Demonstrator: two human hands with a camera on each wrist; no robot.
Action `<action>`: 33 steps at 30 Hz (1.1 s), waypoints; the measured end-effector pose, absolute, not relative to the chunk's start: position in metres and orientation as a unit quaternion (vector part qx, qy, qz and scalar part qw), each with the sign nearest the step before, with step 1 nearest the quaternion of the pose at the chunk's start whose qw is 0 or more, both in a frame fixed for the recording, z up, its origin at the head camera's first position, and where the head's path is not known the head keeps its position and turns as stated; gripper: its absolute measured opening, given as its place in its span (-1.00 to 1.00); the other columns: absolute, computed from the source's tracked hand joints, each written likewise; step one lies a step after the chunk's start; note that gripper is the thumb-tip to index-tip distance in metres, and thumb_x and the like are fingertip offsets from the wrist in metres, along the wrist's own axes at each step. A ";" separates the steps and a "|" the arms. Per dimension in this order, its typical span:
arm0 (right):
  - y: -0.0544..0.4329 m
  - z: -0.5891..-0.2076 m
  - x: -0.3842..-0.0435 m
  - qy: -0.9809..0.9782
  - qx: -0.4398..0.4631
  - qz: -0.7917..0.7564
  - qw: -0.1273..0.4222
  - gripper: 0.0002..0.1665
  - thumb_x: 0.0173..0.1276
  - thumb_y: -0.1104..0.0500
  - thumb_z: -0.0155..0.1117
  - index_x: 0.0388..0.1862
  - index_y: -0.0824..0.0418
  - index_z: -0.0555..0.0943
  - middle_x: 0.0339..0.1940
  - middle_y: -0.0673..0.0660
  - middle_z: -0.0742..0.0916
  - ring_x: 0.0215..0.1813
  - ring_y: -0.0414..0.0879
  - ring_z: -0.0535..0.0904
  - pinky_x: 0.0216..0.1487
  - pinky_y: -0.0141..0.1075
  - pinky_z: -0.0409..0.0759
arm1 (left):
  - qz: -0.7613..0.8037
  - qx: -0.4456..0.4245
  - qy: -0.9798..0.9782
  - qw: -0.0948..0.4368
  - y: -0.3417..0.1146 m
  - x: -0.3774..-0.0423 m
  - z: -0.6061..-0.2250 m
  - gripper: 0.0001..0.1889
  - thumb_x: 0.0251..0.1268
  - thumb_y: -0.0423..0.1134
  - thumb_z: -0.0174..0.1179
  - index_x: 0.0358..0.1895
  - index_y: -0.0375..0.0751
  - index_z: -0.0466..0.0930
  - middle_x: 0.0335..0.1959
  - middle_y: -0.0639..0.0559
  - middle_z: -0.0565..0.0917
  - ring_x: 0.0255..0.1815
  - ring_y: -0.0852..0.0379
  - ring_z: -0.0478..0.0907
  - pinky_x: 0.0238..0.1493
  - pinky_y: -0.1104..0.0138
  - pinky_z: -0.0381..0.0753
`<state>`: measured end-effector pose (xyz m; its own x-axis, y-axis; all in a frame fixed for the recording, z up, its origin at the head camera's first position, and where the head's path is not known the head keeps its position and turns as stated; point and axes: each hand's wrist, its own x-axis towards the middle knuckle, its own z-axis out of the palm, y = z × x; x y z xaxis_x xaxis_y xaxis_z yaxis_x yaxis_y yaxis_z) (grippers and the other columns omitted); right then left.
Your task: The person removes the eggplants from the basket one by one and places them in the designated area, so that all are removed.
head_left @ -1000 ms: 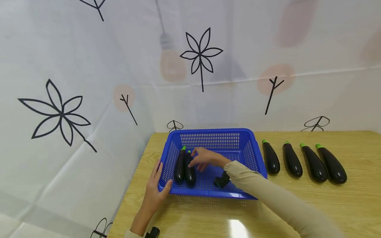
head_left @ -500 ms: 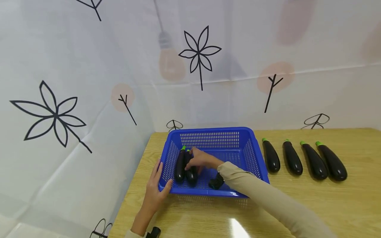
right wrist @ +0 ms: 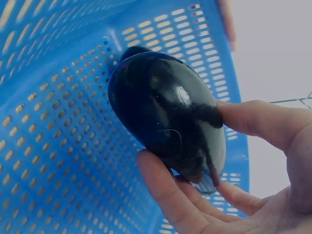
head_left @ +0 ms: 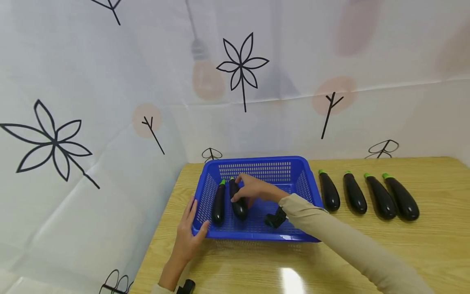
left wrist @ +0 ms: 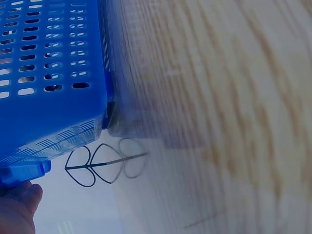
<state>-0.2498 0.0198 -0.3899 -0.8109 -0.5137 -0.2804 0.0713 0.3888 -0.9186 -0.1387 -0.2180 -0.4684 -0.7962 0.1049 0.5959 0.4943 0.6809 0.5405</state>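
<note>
In the head view, a blue plastic basket point(head_left: 257, 236) stands on the wooden table, with two dark eggplants in its left part. My right hand point(head_left: 253, 188) grips the right one of these, an eggplant point(head_left: 240, 210) with a green stem end. The right wrist view shows thumb and fingers point(right wrist: 263, 122) around its glossy body, with its rounded end towards the camera. The other eggplant point(head_left: 218, 204) lies along the basket's left side. My left hand point(head_left: 188, 239) holds the basket's near left corner, thumb at the front rim and fingers along the left rim.
To the right of the basket, several more eggplants point(head_left: 355, 194) lie in a row on the wooden table point(head_left: 433, 245), green ends towards the back. A white patterned cloth point(head_left: 165, 61) hangs behind and to the left.
My right hand has closed on the right eggplant in the basket and shifted it rightward, so a gap now separates the two. My left hand has stayed at the corner.
</note>
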 end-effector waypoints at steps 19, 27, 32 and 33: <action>0.066 -0.358 -0.238 0.785 -0.161 -0.534 0.268 -0.20 0.10 0.29 0.42 0.27 0.29 0.23 -0.17 0.32 0.60 -0.29 0.07 0.66 -0.35 -0.07 0.64 | -0.369 -0.182 -0.868 0.280 -0.218 -0.138 -0.467 -0.27 0.14 -0.29 0.24 0.38 -0.42 0.19 0.46 -0.14 0.15 0.34 -0.26 0.23 0.26 0.54 0.07; 0.092 -0.355 -0.234 0.800 -0.159 -0.519 0.256 -0.20 0.12 0.24 0.42 0.29 0.27 0.24 -0.10 0.33 0.57 -0.28 0.06 0.65 -0.31 -0.05 0.64 | -0.372 -0.182 -0.869 0.272 -0.218 -0.137 -0.468 -0.28 0.16 -0.30 0.23 0.39 -0.43 0.18 0.46 -0.13 0.13 0.36 -0.24 0.21 0.25 0.54 0.08; 0.109 -0.353 -0.230 0.808 -0.161 -0.511 0.244 -0.20 0.13 0.22 0.42 0.29 0.29 0.23 -0.06 0.36 0.54 -0.27 0.06 0.64 -0.29 -0.03 0.64 | -0.375 -0.185 -0.866 0.274 -0.217 -0.137 -0.469 -0.28 0.16 -0.31 0.23 0.40 -0.41 0.17 0.46 -0.14 0.13 0.36 -0.24 0.20 0.27 0.56 0.06; 0.113 -0.354 -0.229 0.810 -0.161 -0.509 0.242 -0.20 0.13 0.21 0.42 0.29 0.29 0.23 -0.05 0.36 0.54 -0.28 0.05 0.64 -0.30 -0.05 0.64 | -0.375 -0.186 -0.866 0.275 -0.217 -0.137 -0.469 -0.28 0.16 -0.31 0.23 0.40 -0.41 0.17 0.46 -0.15 0.13 0.36 -0.25 0.20 0.27 0.56 0.06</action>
<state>-0.2293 0.1127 -0.3537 -0.8303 -0.5085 -0.2281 -0.0144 0.4288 -0.9033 -0.1369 -0.2170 -0.4687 -0.7795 0.1163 0.6155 0.5284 0.6498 0.5464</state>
